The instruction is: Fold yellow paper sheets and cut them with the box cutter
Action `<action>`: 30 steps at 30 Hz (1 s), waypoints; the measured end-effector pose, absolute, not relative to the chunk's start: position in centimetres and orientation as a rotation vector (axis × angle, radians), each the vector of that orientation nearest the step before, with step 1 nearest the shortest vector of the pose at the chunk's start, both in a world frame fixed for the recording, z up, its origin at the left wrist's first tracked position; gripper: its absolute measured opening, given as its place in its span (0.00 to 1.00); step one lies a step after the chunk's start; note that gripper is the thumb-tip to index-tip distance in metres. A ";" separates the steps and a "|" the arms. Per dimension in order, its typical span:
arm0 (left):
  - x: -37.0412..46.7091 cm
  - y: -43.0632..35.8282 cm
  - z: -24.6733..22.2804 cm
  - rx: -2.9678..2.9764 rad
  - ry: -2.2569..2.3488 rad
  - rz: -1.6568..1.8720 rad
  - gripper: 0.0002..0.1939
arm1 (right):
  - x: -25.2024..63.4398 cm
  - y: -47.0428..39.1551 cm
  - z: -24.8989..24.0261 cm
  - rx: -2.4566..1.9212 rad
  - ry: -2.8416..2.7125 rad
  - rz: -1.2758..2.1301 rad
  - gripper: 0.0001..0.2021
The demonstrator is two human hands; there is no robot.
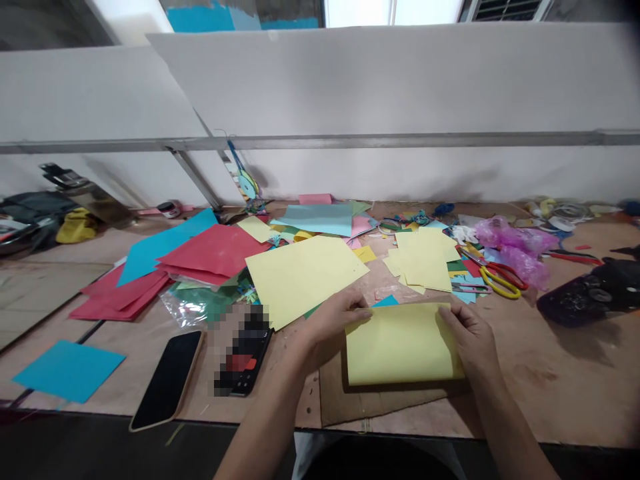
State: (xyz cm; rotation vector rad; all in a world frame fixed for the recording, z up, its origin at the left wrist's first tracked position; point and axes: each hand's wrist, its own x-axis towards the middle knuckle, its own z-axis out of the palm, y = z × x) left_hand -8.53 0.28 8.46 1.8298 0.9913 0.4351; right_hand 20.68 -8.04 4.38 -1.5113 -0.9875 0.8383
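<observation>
A sheet of yellow paper [403, 347], curved over along its near edge, is held between my two hands above a piece of brown cardboard [350, 407]. My left hand [345, 317] pinches its upper left corner. At the upper right corner, the thumb and fingers of my right hand [467, 330] are closed on the same sheet. Beyond my left hand lies a larger yellow sheet [305, 273]. A stack of cut yellow pieces [425, 260] rests past the held paper, and a blue scrap [386, 301] peeks out just behind it.
Yellow-handled scissors [500, 280], thread snips [470, 288], pink plastic [525, 250] and a dark bottle [595, 293] sit to the right. Leftward are two phones [167, 380], red sheets [210, 253] and a blue sheet [70, 370]. White boards [350, 87] stand along the back.
</observation>
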 end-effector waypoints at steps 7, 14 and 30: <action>-9.8 0.9 7.9 1.769 0.994 0.456 0.11 | 21.0 -8.1 4.3 -1.536 -0.909 0.869 0.22; -10.5 1.1 7.8 1.767 0.992 0.499 0.12 | 20.8 -8.1 4.9 -1.561 -0.864 0.861 0.24; -10.6 1.3 7.3 1.781 1.029 0.474 0.08 | 21.2 -7.9 4.5 -1.602 -0.887 0.855 0.21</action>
